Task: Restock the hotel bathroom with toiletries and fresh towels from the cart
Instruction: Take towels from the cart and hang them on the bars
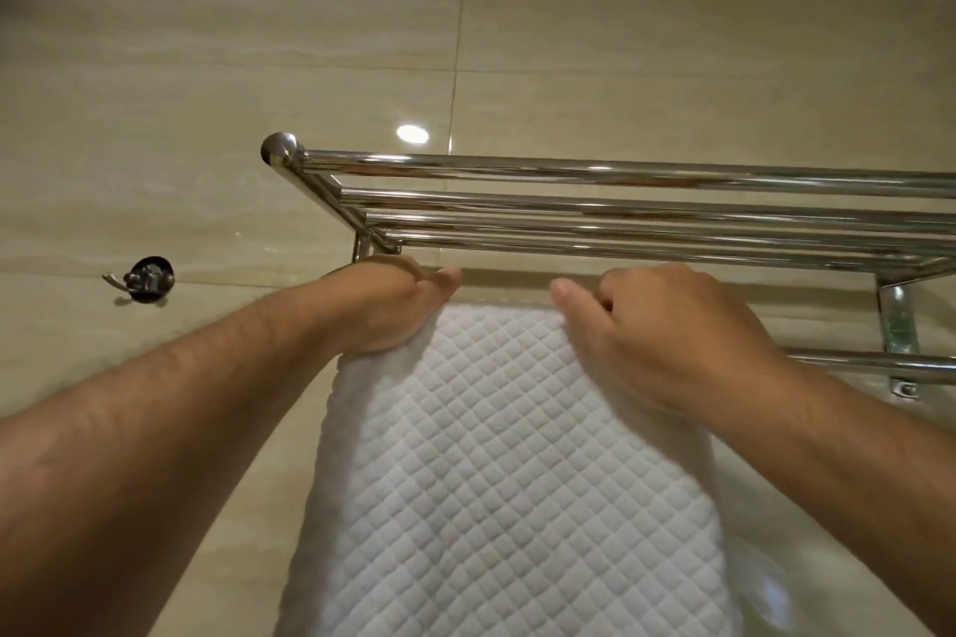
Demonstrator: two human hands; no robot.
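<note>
- Fingers point(621, 286), right hand point(672, 331): curled, pinching the top edge of the towel point(491, 455) against the thumb, just below the front rails of the towel rack point(569, 202).
- Fingers, left hand point(393, 310): mostly hidden behind the cloth. The thumb lies along the front, so this is judged a grip on the top left corner, just under the rack's left end.
- Towel: white, quilted, one piece. The top edge is stretched between both hands directly beneath the rack, and the body hangs straight down from there. Whether it already passes over the lower bar point(869, 360) cannot be told.
- Towel rack: chrome, several parallel rails, wall-mounted. The lower bar shows beneath its right end.
- Step in hand, as judged: hanging the fresh towel under the rack.
- Handling note: hold both corners level with the rails, draw the edge taut, feed it evenly over the bar, and match front and back drops before letting go.
- Hook point(147, 280): dark metal, left of the rack, well apart from it.
- Tile wall point(207, 41): beige, glossy, behind the rack.
</note>
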